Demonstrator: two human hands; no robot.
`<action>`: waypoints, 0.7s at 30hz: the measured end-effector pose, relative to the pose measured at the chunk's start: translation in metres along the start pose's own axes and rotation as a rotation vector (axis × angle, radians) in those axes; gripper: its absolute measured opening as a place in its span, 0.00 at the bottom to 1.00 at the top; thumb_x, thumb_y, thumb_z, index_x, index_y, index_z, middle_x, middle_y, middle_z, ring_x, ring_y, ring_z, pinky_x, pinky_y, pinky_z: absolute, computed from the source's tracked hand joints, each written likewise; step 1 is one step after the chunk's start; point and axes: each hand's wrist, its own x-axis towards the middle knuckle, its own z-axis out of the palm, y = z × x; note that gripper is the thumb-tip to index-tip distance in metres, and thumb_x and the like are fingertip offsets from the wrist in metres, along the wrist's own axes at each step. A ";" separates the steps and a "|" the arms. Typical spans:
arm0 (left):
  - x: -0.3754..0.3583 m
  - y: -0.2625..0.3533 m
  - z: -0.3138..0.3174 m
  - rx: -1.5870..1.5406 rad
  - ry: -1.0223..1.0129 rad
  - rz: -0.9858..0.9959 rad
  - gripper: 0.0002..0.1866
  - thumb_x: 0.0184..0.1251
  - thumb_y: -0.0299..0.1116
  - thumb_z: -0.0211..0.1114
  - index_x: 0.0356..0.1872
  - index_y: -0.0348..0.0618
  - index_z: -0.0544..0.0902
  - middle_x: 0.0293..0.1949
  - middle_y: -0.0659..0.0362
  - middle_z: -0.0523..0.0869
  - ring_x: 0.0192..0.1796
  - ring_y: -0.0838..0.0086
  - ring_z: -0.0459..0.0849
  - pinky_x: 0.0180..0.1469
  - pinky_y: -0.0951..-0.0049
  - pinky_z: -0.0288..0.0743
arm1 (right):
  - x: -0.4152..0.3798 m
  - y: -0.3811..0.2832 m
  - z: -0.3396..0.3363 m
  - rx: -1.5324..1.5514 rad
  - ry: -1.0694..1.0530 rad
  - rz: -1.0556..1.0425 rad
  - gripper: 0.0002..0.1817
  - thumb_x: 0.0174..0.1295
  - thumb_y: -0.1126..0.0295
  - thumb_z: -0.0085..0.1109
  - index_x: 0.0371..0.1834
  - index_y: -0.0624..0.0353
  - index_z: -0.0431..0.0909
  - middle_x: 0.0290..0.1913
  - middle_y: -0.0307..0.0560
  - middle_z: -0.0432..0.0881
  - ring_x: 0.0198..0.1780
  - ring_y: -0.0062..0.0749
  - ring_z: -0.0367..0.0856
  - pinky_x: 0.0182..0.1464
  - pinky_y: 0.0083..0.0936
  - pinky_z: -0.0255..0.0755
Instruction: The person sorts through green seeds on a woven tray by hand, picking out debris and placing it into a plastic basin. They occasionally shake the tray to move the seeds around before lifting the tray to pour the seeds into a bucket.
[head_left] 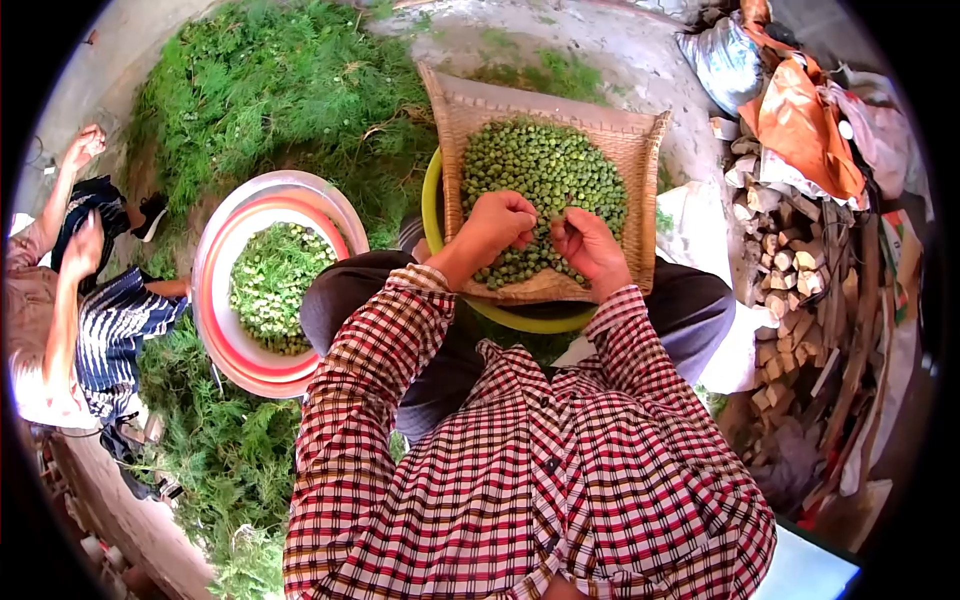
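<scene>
My left hand (497, 226) is closed in a pinch over a woven tray (645, 190) heaped with small round green seed cones or fruits (540, 155). Close to its right, my right hand (592, 245) is also closed, thumb against the fingers. Anything between the fingertips of either hand is too small to make out. The two hands are apart, just above the green pile. Under the tray, a yellow-green basin (432, 205) shows at the left and front, between my knees.
Left of my knee stands a red and white basin (222, 345) with green sprigs and round pieces inside. Cut feathery branches (280, 80) lie beyond it. Another person (60, 310) sits at far left, hands raised. Split firewood (790, 290) and bags (805, 125) line the right.
</scene>
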 end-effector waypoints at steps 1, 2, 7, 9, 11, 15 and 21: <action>0.003 -0.001 -0.002 -0.010 0.036 0.001 0.06 0.55 0.26 0.61 0.33 0.36 0.77 0.26 0.60 0.79 0.27 0.77 0.78 0.29 0.77 0.75 | 0.002 -0.002 -0.004 -0.041 0.042 -0.023 0.06 0.60 0.69 0.54 0.31 0.59 0.71 0.28 0.42 0.77 0.27 0.24 0.75 0.25 0.16 0.71; 0.005 -0.003 -0.004 -0.018 0.070 0.003 0.07 0.56 0.27 0.61 0.34 0.37 0.77 0.27 0.61 0.79 0.27 0.78 0.77 0.29 0.77 0.74 | 0.004 -0.004 -0.007 -0.082 0.085 -0.047 0.06 0.61 0.69 0.53 0.33 0.60 0.71 0.29 0.42 0.77 0.29 0.23 0.77 0.26 0.18 0.73; 0.007 -0.002 -0.006 0.071 0.234 0.030 0.15 0.55 0.31 0.62 0.43 0.37 0.75 0.35 0.60 0.79 0.34 0.77 0.76 0.32 0.75 0.73 | 0.022 -0.005 -0.022 -0.403 0.247 -0.098 0.06 0.60 0.73 0.52 0.37 0.62 0.72 0.32 0.45 0.79 0.29 0.23 0.79 0.24 0.15 0.72; 0.004 0.003 -0.008 0.071 0.260 0.047 0.17 0.55 0.32 0.62 0.46 0.38 0.75 0.38 0.59 0.79 0.37 0.76 0.76 0.33 0.75 0.73 | 0.033 -0.001 -0.022 -0.768 0.310 -0.098 0.07 0.56 0.72 0.54 0.37 0.62 0.74 0.31 0.47 0.80 0.27 0.24 0.80 0.23 0.18 0.73; 0.002 0.006 -0.009 0.068 0.213 0.031 0.19 0.55 0.33 0.62 0.47 0.37 0.75 0.40 0.59 0.78 0.39 0.75 0.76 0.34 0.75 0.72 | 0.046 0.007 -0.028 -1.023 0.315 -0.170 0.08 0.55 0.72 0.56 0.35 0.63 0.75 0.28 0.47 0.80 0.27 0.25 0.80 0.23 0.20 0.73; -0.003 0.011 -0.010 0.048 0.162 0.046 0.18 0.55 0.35 0.62 0.46 0.37 0.76 0.39 0.59 0.78 0.38 0.76 0.76 0.34 0.75 0.72 | 0.069 0.029 -0.048 -1.576 0.327 -0.477 0.10 0.48 0.70 0.60 0.34 0.59 0.78 0.26 0.47 0.81 0.25 0.34 0.80 0.28 0.30 0.74; -0.004 0.010 -0.011 0.044 0.155 0.057 0.16 0.55 0.36 0.62 0.43 0.38 0.76 0.36 0.62 0.77 0.35 0.78 0.74 0.34 0.76 0.71 | 0.064 0.032 -0.038 -1.679 0.417 -0.514 0.05 0.46 0.70 0.61 0.25 0.58 0.79 0.20 0.46 0.79 0.25 0.35 0.79 0.28 0.30 0.73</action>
